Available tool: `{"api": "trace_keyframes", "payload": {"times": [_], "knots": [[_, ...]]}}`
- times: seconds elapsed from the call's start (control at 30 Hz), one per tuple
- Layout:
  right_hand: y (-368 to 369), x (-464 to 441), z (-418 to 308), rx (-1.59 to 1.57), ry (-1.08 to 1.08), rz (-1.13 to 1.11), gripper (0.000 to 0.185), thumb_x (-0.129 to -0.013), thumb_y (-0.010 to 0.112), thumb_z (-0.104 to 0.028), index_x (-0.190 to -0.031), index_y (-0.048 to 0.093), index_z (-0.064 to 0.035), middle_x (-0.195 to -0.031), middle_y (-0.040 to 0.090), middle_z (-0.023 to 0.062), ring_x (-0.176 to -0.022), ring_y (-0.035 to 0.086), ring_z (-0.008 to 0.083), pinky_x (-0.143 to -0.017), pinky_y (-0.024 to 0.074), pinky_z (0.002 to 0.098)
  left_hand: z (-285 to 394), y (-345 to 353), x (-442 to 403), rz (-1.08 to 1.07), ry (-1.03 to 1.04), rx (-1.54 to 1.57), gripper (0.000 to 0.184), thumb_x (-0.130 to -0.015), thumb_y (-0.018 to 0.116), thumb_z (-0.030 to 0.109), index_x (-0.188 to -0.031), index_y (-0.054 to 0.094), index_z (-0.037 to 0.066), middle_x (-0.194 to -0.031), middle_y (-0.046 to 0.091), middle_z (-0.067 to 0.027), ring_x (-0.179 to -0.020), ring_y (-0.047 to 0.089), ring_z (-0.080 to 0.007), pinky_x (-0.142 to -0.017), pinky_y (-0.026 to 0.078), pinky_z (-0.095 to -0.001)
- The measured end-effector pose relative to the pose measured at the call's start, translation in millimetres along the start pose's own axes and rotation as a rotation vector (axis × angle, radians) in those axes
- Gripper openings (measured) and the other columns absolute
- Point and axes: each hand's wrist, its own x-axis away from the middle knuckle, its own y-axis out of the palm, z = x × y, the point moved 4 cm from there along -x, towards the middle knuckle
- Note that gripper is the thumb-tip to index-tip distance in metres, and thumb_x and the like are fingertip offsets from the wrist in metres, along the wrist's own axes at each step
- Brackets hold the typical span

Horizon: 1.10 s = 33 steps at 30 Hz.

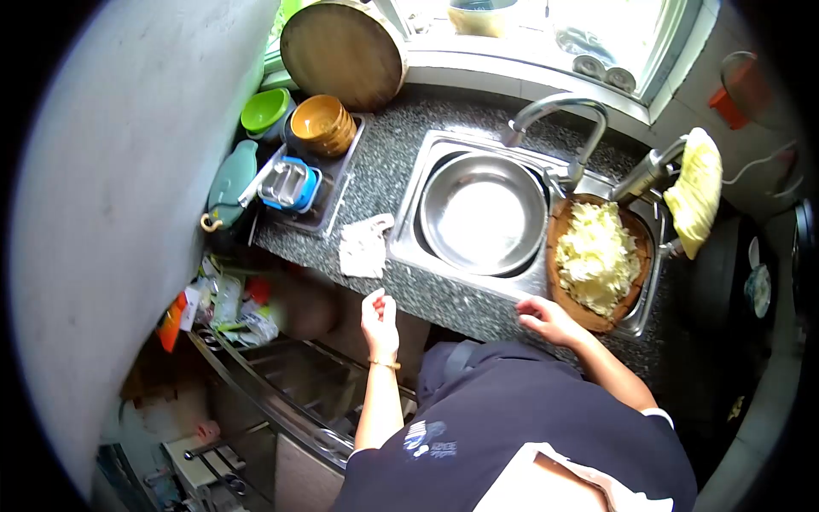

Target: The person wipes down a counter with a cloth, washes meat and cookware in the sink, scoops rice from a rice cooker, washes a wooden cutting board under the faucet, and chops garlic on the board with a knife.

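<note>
My left hand (380, 317) hangs in front of the counter edge, its fingers curled in and no object visible in them. A crumpled white cloth (364, 247) lies on the counter just beyond it. My right hand (546, 321) is at the sink's front edge, fingers slightly apart and holding nothing. Right beside it, a round wooden board (559, 294) rests over the sink's right part, heaped with shredded cabbage (597, 256). In the sink basin sits a wide steel bowl (484, 213), its bottom bright with glare.
A curved faucet (567, 101) rises behind the sink. To the left, a tray (337, 205) holds stacked brown bowls (322, 124) and a blue-edged container (292, 185). A large round chopping board (343, 55) leans by the window. A yellow cloth (695, 192) hangs at right.
</note>
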Motion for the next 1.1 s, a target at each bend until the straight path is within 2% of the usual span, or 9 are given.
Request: {"api": "trace_keyframes", "payload": {"times": [0.13,0.2,0.33,0.53,0.73,0.87,0.93,1.03,1.1], "knots": [[3,-13,15,-0.153,0.108,0.389,0.029,-0.085,0.061,-0.017,-0.108,0.055,-0.0009,-0.095,0.062,0.0076,-0.087,0.058,0.0148,-0.077,0.0468,0.0291,34,28,-169,-0.176,0.303,0.093,0.024,-0.085,0.060,0.006,-0.108,0.055,0.000,-0.093,0.056,-0.0018,-0.080,0.053,-0.0100,-0.074,0.045,-0.0237],[10,-17,7,-0.233,0.121,0.439,0.027,-0.084,0.061,-0.016,-0.106,0.056,-0.0010,-0.094,0.062,0.0068,-0.084,0.057,0.0146,-0.077,0.0466,0.0288,48,32,-214,-0.139,0.430,-0.091,0.031,-0.083,0.061,0.005,-0.112,0.053,-0.001,-0.094,0.056,-0.0046,-0.084,0.054,-0.0130,-0.076,0.046,-0.0267],[54,-41,6,-0.329,0.108,0.743,0.022,-0.084,0.061,-0.012,-0.102,0.058,-0.0014,-0.091,0.062,0.0052,-0.081,0.057,0.0121,-0.074,0.0462,0.0272,174,112,-351,-0.020,1.122,-0.597,0.056,-0.079,0.064,0.021,-0.127,0.045,0.000,-0.121,0.050,-0.0181,-0.117,0.042,-0.0325,-0.098,0.034,-0.0388],[102,-64,-22,-0.414,0.257,0.766,0.023,-0.083,0.062,-0.012,-0.103,0.058,-0.0013,-0.093,0.063,0.0054,-0.084,0.059,0.0120,-0.074,0.0472,0.0261,283,229,-486,0.114,1.387,-1.221,0.068,-0.076,0.065,0.033,-0.134,0.039,0.011,-0.141,0.035,-0.0036,-0.130,0.026,-0.0309,-0.103,0.023,-0.0499],[93,-73,-22,-0.389,0.292,0.843,0.023,-0.083,0.062,-0.011,-0.103,0.058,-0.0015,-0.092,0.062,0.0056,-0.083,0.058,0.0126,-0.073,0.0472,0.0265,330,249,-527,-0.237,1.041,-1.679,0.095,-0.061,0.077,0.044,-0.141,0.029,0.023,-0.143,0.035,0.0004,-0.136,0.020,-0.0249,-0.106,0.018,-0.0525],[73,-90,-22,-0.337,0.277,0.853,0.023,-0.083,0.061,-0.012,-0.103,0.058,-0.0007,-0.091,0.062,0.0062,-0.081,0.058,0.0123,-0.074,0.0471,0.0261,337,259,-512,-0.285,1.200,-1.676,0.078,-0.053,0.081,0.043,-0.122,0.052,0.019,-0.122,0.054,0.0013,-0.124,0.040,-0.0234,-0.103,0.022,-0.0516],[64,-102,-24,-0.310,0.268,0.847,0.025,-0.083,0.061,-0.013,-0.104,0.057,-0.0010,-0.091,0.062,0.0064,-0.084,0.058,0.0133,-0.074,0.0472,0.0276,325,265,-478,-0.321,1.466,-1.608,0.064,-0.051,0.079,0.049,-0.103,0.059,0.017,-0.107,0.060,0.0025,-0.115,0.047,-0.0211,-0.103,0.019,-0.0506],[58,-130,-32,-0.363,0.225,0.719,0.028,-0.085,0.061,-0.016,-0.109,0.056,-0.0015,-0.096,0.062,0.0076,-0.089,0.058,0.0138,-0.077,0.0463,0.0277,310,248,-395,-0.374,1.917,-1.142,0.070,-0.064,0.052,0.076,-0.100,0.065,0.017,-0.090,0.064,-0.0010,-0.109,0.051,-0.0198,-0.105,0.017,-0.0537],[57,-154,-32,-0.476,0.127,0.668,0.035,-0.088,0.058,-0.020,-0.118,0.051,-0.0026,-0.103,0.060,0.0092,-0.093,0.057,0.0153,-0.078,0.0466,0.0291,329,226,-377,-0.338,1.832,-1.109,0.063,-0.073,0.048,0.071,-0.101,0.066,0.017,-0.089,0.066,-0.0042,-0.101,0.057,-0.0217,-0.100,0.026,-0.0518]]}}
